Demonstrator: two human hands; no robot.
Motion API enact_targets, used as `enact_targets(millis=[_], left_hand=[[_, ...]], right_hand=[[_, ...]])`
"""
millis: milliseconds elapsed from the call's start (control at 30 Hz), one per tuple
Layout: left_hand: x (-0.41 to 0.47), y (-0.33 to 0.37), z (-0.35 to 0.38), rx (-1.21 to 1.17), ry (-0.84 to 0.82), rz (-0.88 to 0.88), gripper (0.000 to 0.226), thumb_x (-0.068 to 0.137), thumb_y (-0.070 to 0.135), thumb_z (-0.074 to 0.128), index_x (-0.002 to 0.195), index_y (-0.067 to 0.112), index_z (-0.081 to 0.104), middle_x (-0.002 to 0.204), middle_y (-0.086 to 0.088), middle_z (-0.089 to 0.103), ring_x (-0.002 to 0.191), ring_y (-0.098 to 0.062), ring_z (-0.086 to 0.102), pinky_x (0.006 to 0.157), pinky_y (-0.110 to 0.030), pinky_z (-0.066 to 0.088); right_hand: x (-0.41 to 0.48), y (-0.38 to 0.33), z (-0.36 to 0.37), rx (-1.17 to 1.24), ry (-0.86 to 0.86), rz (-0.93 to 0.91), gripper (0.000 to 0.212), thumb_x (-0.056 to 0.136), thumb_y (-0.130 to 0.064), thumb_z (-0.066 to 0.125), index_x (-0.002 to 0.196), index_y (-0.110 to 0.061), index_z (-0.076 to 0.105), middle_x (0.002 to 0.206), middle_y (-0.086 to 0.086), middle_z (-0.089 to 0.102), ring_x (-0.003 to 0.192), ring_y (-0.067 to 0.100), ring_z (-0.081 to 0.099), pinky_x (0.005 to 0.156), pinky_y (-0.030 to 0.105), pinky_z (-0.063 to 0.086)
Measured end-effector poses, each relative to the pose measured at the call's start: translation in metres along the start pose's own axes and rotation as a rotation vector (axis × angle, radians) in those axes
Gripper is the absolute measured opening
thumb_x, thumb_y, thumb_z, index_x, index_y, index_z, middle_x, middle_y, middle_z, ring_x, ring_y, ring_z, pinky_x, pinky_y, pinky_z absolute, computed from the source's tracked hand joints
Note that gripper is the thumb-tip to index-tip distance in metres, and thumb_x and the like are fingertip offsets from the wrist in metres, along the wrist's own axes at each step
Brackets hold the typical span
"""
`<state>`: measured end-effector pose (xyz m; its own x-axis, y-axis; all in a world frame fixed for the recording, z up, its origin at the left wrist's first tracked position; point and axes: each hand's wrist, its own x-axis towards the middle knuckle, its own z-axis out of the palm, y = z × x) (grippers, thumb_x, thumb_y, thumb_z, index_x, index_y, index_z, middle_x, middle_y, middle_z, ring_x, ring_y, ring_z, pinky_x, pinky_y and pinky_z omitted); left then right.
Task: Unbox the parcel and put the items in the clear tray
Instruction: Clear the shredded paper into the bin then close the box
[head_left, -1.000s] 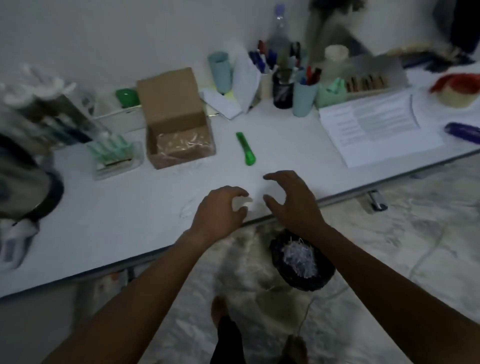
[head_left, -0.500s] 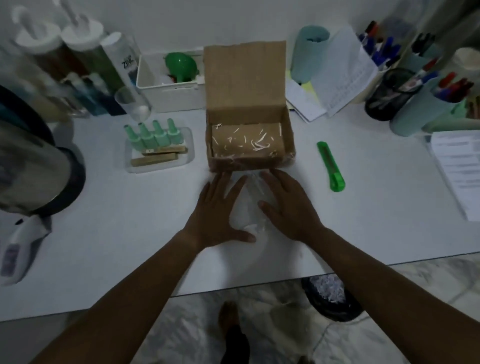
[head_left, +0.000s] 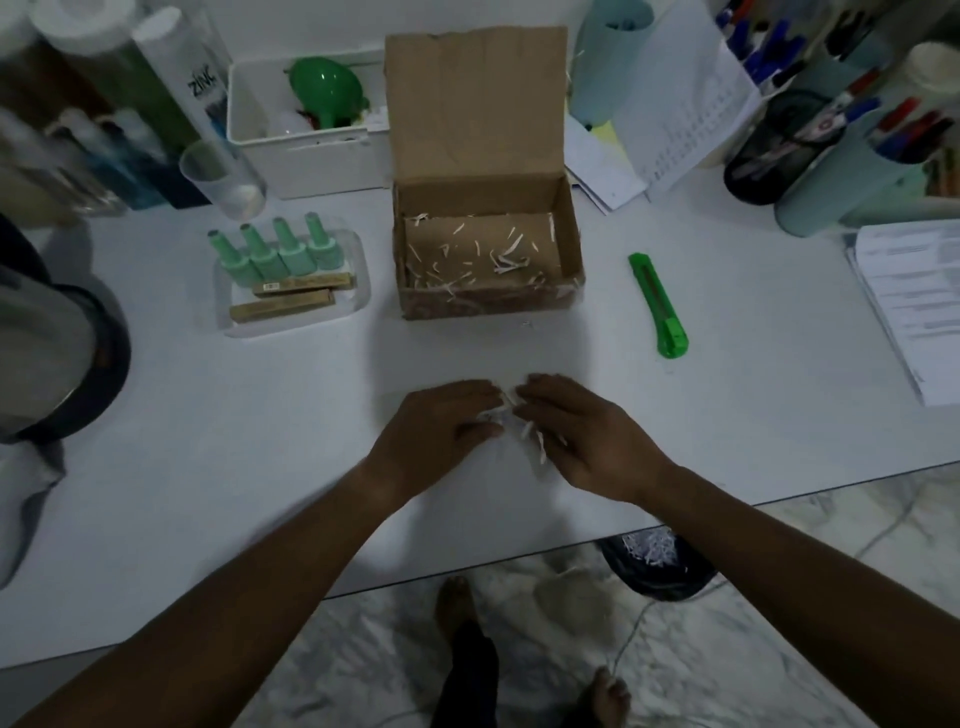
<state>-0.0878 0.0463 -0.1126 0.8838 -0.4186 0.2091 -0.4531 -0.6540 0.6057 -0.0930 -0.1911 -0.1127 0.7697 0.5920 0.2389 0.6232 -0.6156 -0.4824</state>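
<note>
1. The paper shreds (head_left: 511, 421) lie mostly hidden between our left hand (head_left: 441, 428) and right hand (head_left: 587, 436); only a few strips show.
2. A dark round object (head_left: 67, 358) is cut off by the left edge; we cannot name it.
3. The bottles (head_left: 104, 119) at top left are blurred and cropped.
4. The print on the sheets (head_left: 914, 296) is too small to read, and the right edge cuts them.
5. The table (head_left: 208, 493) covers part of the bin (head_left: 670, 571).

The person is wearing dark trousers (head_left: 467, 670), only one leg showing, and is going barefoot, one bare foot (head_left: 454, 597) and a second foot (head_left: 609, 696) showing; the left forearm (head_left: 291, 561) and right forearm (head_left: 779, 561) are showing uncovered down to the left hand (head_left: 441, 431) and right hand (head_left: 587, 436)
</note>
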Motion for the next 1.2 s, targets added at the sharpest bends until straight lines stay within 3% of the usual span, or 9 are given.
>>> enact_targets(millis=[100, 200, 433, 600, 667, 767, 867, 1033, 1200], left_hand=[[0.007, 0.0, 0.0, 0.026, 0.015, -0.017, 0.063, 0.08, 0.032, 0.08, 0.136, 0.013, 0.058, 0.146, -0.006, 0.051, 0.134, -0.022, 0.049, 0.11, -0.032, 0.041], [0.012, -0.004, 0.002, 0.054, -0.158, -0.069, 0.085, 0.085, 0.046, 0.07, 0.154, 0.017, 0.03, 0.163, 0.0, 0.021, 0.151, -0.017, 0.018, 0.122, -0.036, 0.019], [0.005, -0.01, 0.006, 0.053, -0.227, -0.019, 0.051, 0.104, 0.035, 0.041, 0.152, 0.02, 0.033, 0.158, 0.007, 0.029, 0.151, -0.01, 0.014, 0.126, -0.035, 0.006], [-0.001, 0.0, 0.016, -0.005, -0.155, -0.076, 0.073, 0.093, 0.067, 0.04, 0.153, 0.029, 0.023, 0.153, 0.027, 0.013, 0.143, 0.016, -0.003, 0.122, -0.019, -0.003], [-0.002, 0.002, 0.021, 0.048, -0.157, -0.057, 0.078, 0.087, 0.063, 0.056, 0.151, 0.024, 0.033, 0.155, 0.022, 0.022, 0.147, 0.004, 0.009, 0.124, -0.026, 0.003], [-0.001, 0.002, 0.02, 0.083, -0.082, -0.008, 0.049, 0.089, 0.025, 0.069, 0.135, 0.011, 0.059, 0.145, -0.005, 0.052, 0.141, -0.026, 0.04, 0.119, -0.048, 0.03], [-0.003, 0.001, 0.009, 0.047, 0.014, 0.023, 0.044, 0.084, 0.016, 0.067, 0.127, 0.009, 0.065, 0.137, -0.01, 0.06, 0.134, -0.029, 0.05, 0.111, -0.047, 0.043], [0.017, -0.005, -0.005, 0.196, -0.159, -0.099, 0.092, 0.082, 0.04, 0.07, 0.154, 0.005, 0.024, 0.163, -0.015, 0.015, 0.152, -0.031, 0.012, 0.124, -0.045, 0.011], [0.008, -0.001, -0.007, 0.14, -0.298, -0.073, 0.074, 0.089, 0.036, 0.05, 0.153, 0.007, 0.027, 0.162, -0.011, 0.018, 0.152, -0.027, 0.009, 0.124, -0.049, 0.008]], right_hand=[[0.002, -0.002, -0.009, 0.009, 0.063, 0.012, 0.034, 0.085, -0.01, 0.064, 0.118, -0.004, 0.068, 0.131, 0.015, 0.061, 0.123, 0.03, 0.057, 0.097, 0.043, 0.05], [0.001, 0.002, -0.017, 0.079, 0.082, 0.15, 0.056, 0.079, -0.024, 0.066, 0.133, -0.01, 0.058, 0.141, 0.009, 0.052, 0.13, 0.024, 0.05, 0.1, 0.042, 0.047], [0.008, 0.012, 0.002, -0.057, 0.057, 0.244, 0.067, 0.099, -0.052, 0.042, 0.153, -0.014, 0.029, 0.157, 0.009, 0.032, 0.144, 0.021, 0.032, 0.117, 0.039, 0.03], [0.046, 0.015, 0.01, -0.048, -0.024, 0.33, 0.067, 0.102, -0.054, 0.021, 0.153, -0.012, 0.029, 0.158, 0.009, 0.032, 0.147, 0.022, 0.025, 0.121, 0.045, 0.02], [0.051, 0.017, 0.008, -0.006, -0.075, 0.309, 0.062, 0.103, -0.048, 0.023, 0.152, -0.012, 0.033, 0.158, 0.007, 0.033, 0.149, 0.021, 0.023, 0.122, 0.045, 0.017], [0.037, 0.015, 0.001, 0.068, -0.114, 0.185, 0.051, 0.104, -0.032, 0.037, 0.148, -0.006, 0.039, 0.154, 0.008, 0.039, 0.147, 0.021, 0.028, 0.122, 0.043, 0.02], [0.01, 0.008, -0.005, 0.073, -0.15, 0.06, 0.051, 0.104, -0.03, 0.04, 0.148, -0.006, 0.039, 0.153, 0.009, 0.042, 0.146, 0.02, 0.031, 0.122, 0.039, 0.021], [-0.01, 0.009, -0.007, 0.081, -0.123, 0.092, 0.06, 0.102, -0.041, 0.044, 0.152, -0.011, 0.031, 0.156, 0.002, 0.036, 0.147, 0.014, 0.028, 0.121, 0.039, 0.024], [-0.01, -0.002, 0.006, 0.024, -0.102, 0.145, 0.084, 0.092, -0.058, 0.054, 0.156, -0.014, 0.02, 0.16, 0.002, 0.028, 0.15, 0.014, 0.019, 0.123, 0.04, 0.017]])
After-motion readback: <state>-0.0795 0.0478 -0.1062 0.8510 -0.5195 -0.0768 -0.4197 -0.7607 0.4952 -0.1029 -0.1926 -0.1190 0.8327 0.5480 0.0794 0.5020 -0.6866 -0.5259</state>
